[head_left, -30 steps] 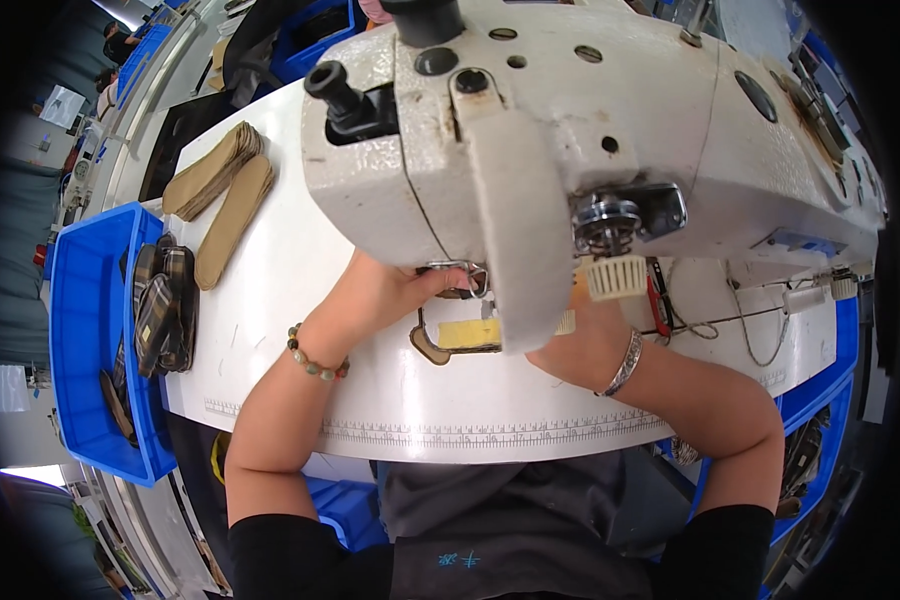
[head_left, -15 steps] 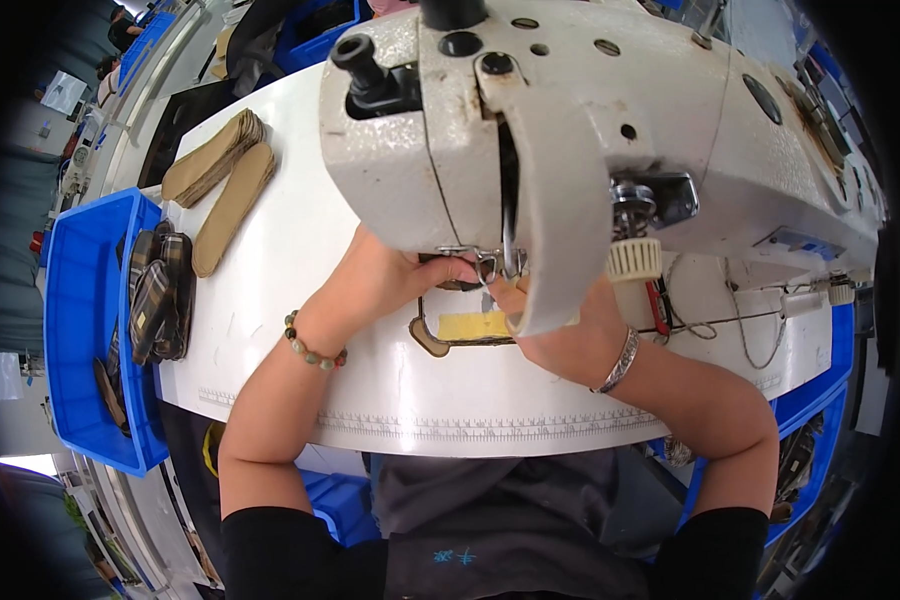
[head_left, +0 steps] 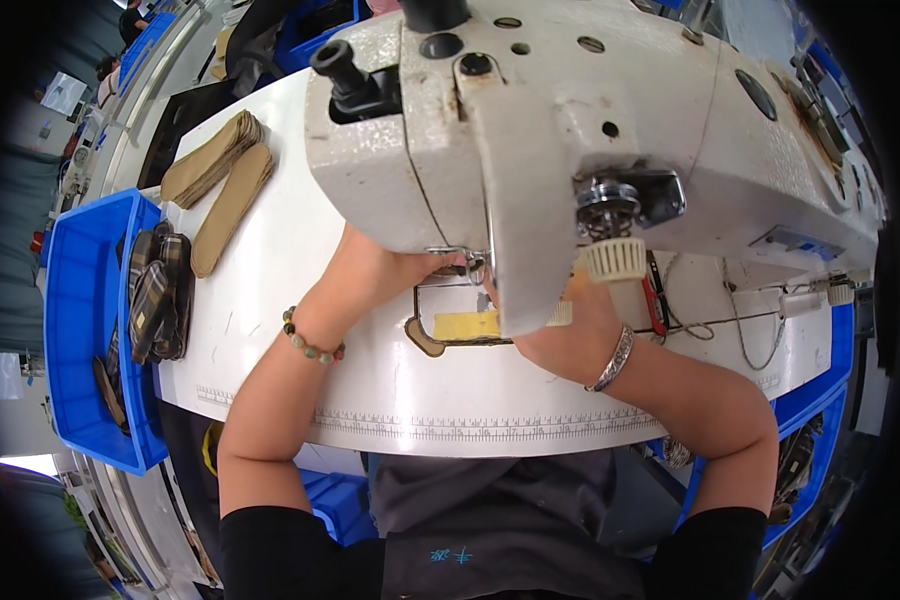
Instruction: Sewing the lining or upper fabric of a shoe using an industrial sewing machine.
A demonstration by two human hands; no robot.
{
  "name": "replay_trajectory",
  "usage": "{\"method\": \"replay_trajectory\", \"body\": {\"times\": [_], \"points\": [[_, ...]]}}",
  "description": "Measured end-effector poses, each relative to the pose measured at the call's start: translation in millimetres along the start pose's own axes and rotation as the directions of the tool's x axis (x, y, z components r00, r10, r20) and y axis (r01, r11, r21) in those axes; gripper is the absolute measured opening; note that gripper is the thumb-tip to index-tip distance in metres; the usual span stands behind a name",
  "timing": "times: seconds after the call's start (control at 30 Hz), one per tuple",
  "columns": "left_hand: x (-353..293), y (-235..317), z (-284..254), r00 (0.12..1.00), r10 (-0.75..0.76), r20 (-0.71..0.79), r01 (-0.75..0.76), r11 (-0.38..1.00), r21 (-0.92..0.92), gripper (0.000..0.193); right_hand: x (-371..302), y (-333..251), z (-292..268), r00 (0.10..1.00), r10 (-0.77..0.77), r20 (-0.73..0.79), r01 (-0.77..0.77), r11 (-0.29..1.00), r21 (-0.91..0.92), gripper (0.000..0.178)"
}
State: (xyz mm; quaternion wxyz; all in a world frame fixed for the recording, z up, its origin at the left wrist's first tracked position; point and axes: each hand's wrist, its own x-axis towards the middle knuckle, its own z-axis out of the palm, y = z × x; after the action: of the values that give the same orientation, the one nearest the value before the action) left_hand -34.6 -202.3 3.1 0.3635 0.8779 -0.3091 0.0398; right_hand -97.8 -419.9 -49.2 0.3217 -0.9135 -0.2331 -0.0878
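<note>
Under the head of a white sewing machine (head_left: 360, 190), my left hand (head_left: 370, 280) is closed, thumb and fingers pinching a small dark piece (head_left: 454, 269) by the presser foot (head_left: 473, 262). What kind of piece it is cannot be made out. My right hand (head_left: 570, 340) reaches in from the other side, close to the needle area. The machine's pale curved guard (head_left: 525, 210) hides most of its fingers, so their grip does not show. Just in front of the fingers, a yellow strip (head_left: 465, 326) lies on the machine bed beside a tan, dark-edged rounded piece (head_left: 426, 340).
Tan sole-shaped pieces (head_left: 210, 160) lie stacked at the far left of the white table (head_left: 270, 330). A blue bin (head_left: 90, 330) beside the table's left edge carries plaid dark shoe uppers (head_left: 160, 290). Red-handled snips (head_left: 654, 300) and loose cord lie right of the machine head.
The view has shifted slightly, so the machine head appears a little farther left. Both hands stay at the presser foot; the right fingers are now more hidden by the guard.
</note>
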Motion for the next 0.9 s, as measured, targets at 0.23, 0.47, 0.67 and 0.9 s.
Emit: {"method": "replay_trajectory", "body": {"times": [0.23, 0.47, 0.67, 0.9], "points": [[0, 15, -2, 1.000, 0.001, -0.013, -0.001, 0.998, 0.065, 0.038, -3, 6, 5, 0.997, -0.069, -0.020, 0.068, 0.997, -0.035, 0.019], [-4, 6, 4, 0.999, -0.012, -0.032, 0.017, 0.990, 0.140, 0.037, -1, 4, 3, 0.992, -0.124, -0.008, 0.122, 0.987, -0.107, 0.019], [-5, 11, 5, 0.999, -0.022, -0.033, 0.025, 0.997, 0.078, 0.016, -3, 6, 7, 0.992, -0.123, -0.040, 0.120, 0.989, -0.083, 0.020], [-2, 15, 7, 0.996, 0.022, -0.087, -0.012, 0.993, 0.117, 0.018, 0, 0, -1, 0.982, -0.177, -0.067, 0.163, 0.971, -0.172, 0.022]]}}
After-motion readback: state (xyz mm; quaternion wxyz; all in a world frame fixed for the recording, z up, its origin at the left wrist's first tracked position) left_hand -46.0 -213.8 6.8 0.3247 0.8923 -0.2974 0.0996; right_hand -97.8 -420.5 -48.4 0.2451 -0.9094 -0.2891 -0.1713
